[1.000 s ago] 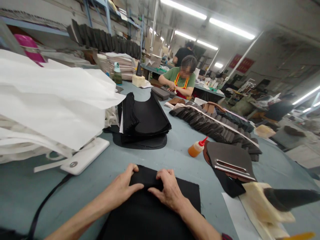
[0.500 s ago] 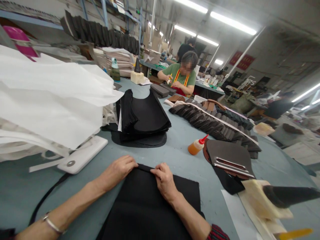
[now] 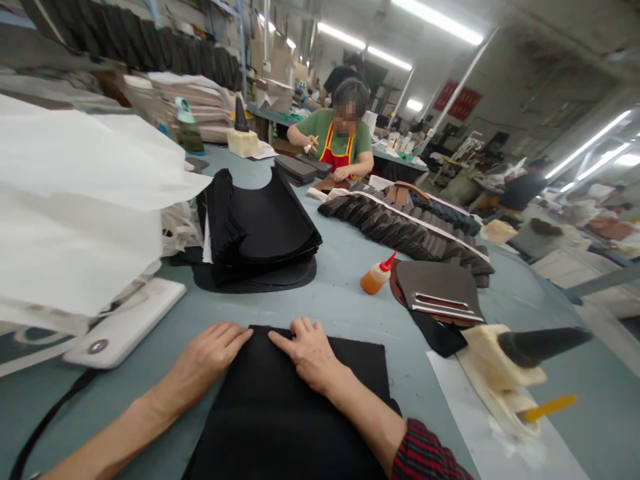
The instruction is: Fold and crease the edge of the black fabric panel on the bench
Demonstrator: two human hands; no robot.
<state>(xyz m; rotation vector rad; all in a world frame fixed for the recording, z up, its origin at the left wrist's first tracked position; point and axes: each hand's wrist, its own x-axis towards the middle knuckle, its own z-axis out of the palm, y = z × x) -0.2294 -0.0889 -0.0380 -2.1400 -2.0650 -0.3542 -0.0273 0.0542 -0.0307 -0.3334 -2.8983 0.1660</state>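
A black fabric piece lies flat on the blue-grey table right in front of me. My left hand rests flat at its far left corner, fingers stretched out on the cloth edge. My right hand presses flat on the far edge of the cloth, fingers spread and pointing left. Neither hand holds anything.
A stack of black curved pieces sits beyond the cloth. White sheets pile at the left over a white device. An orange glue bottle, a grey template and a cream block with a black cone stand right. A person in a green shirt works across the table.
Both hands have flattened out on the cloth's far edge, the fold under them now pressed down. The view has shifted right and slightly down.
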